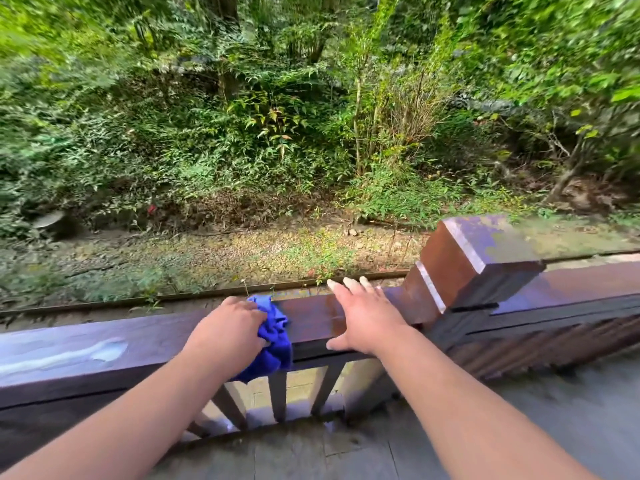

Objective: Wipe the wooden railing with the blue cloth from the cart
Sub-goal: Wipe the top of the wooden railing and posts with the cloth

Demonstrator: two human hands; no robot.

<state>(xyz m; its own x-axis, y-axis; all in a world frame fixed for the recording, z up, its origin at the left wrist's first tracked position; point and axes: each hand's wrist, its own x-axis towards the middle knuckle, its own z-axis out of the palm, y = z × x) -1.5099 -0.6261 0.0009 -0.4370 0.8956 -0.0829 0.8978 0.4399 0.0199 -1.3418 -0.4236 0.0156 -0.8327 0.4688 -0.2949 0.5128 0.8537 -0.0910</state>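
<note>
The cloth (275,336), low centre of the frame, lies bunched on the rail (149,344), its lower half hanging over the near edge. The left hand (227,329) is closed over it, fingers curled into the folds and pressing it to the wood. The right hand (363,315), just right of the cloth, lies flat and spread on the rail top, thumb hooked over the near edge, holding nothing. Judged soft, light and limp: the cloth will take any shape and slip off if released, so a full-palm hold on the bunched middle suits it better than a corner pinch. The rail is broad, flat and glossy (a pale streak at lower left, possibly wet, cannot be confirmed). A square post (481,261) at right centre bounds the stroke that way; leftward the rail runs clear to the frame edge. Slats (278,393) stand below, grey decking (346,452) at the bottom, and dense greenery across the upper frame. The cart is not in view.
</note>
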